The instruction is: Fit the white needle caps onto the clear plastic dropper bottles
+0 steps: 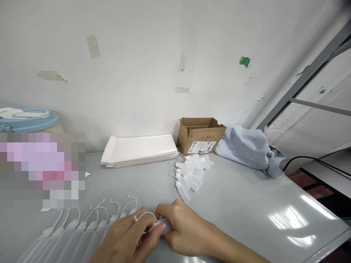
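Grey worktop [238, 208] is stretching beneath a pale wall [137, 95]. Toward six o'clock, both hands are clamping their fingers on a small translucent bottle [166, 226] — the left hand [124, 233] pinching near its cap, the right hand [186, 228] wrapping its body — while capped tubes [74, 237] are lying at nine o'clock from them.

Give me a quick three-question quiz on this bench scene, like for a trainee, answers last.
1. True or false: the flat white stack lies left of the open brown cardboard box.

2. Where is the small translucent plastic piece?
A) Inside the box
B) In the left hand and right hand
C) On the stack

3. Fill in: the ____ hand is nearer the row of long translucent plastic pieces.

Key: 1 true; 2 B; 3 left.
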Available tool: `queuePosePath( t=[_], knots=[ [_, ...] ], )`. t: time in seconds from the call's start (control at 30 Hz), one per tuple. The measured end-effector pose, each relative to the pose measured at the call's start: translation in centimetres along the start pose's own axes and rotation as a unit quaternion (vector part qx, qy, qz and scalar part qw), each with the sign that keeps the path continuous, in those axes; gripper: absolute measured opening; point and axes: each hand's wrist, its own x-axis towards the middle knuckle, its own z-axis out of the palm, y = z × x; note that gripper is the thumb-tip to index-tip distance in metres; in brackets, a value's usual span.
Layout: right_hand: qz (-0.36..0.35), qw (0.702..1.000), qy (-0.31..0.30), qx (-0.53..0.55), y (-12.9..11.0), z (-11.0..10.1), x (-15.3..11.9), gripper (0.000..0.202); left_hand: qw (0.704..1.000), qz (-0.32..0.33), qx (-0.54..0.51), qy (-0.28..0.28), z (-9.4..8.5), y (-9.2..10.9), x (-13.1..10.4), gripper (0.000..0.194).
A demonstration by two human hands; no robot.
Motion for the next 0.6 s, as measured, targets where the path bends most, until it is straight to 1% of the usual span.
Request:
queuePosePath(
  t=[0.07, 0.1, 0.13, 0.17, 0.2, 0.23, 0.27, 0.3, 0.33, 0.4, 0.47, 0.6],
  knots=[
    [-0.023, 1.0, -0.009, 0.013, 0.2, -0.6, 0.1, 0.006, 1.0, -0.014, -0.019, 0.001, -0.2, -0.1, 0.0, 0.027],
    [-0.032, 0.999, -0.003, 0.006, 0.5, -0.9, 0.1, 0.007, 0.999, -0.027, -0.029, 0.004, -0.3, -0.2, -0.1, 0.025],
    [-0.03, 0.999, 0.02, -0.018, 1.0, -1.3, 0.2, 0.008, 0.998, -0.05, -0.036, 0.01, -0.5, -0.3, 0.0, 0.023],
    [-0.018, 0.997, 0.055, -0.048, 1.7, -1.8, 0.4, 0.009, 0.995, -0.086, -0.038, 0.02, -0.8, -0.5, 0.0, 0.023],
    [0.007, 0.989, 0.113, -0.093, 2.5, -2.3, 0.5, 0.01, 0.99, -0.134, -0.033, 0.035, -1.1, -0.6, 0.1, 0.024],
    [0.051, 0.971, 0.178, -0.151, 3.4, -3.0, 0.7, 0.008, 0.981, -0.188, -0.021, 0.052, -1.5, -0.8, 0.2, 0.027],
    [0.084, 0.956, 0.22, -0.174, 4.5, -3.6, 0.9, 0.009, 0.968, -0.241, -0.005, 0.07, -1.9, -1.0, 0.3, 0.029],
    [0.107, 0.944, 0.25, -0.189, 5.5, -4.3, 1.1, 0.016, 0.954, -0.287, 0.012, 0.085, -2.3, -1.2, 0.4, 0.031],
    [0.123, 0.932, 0.276, -0.202, 6.5, -5.0, 1.3, 0.021, 0.942, -0.32, 0.026, 0.099, -2.6, -1.5, 0.5, 0.032],
    [0.142, 0.912, 0.313, -0.225, 8.1, -6.0, 1.6, 0.026, 0.928, -0.353, 0.039, 0.113, -3.2, -2.0, 0.7, 0.032],
    [0.147, 0.898, 0.333, -0.247, 9.1, -6.5, 1.8, 0.027, 0.92, -0.374, 0.037, 0.113, -3.6, -2.8, 0.7, 0.031],
    [0.137, 0.876, 0.367, -0.279, 9.2, -6.3, 1.8, 0.026, 0.908, -0.397, 0.054, 0.118, -4.3, -4.5, 0.6, 0.026]
  ],
)
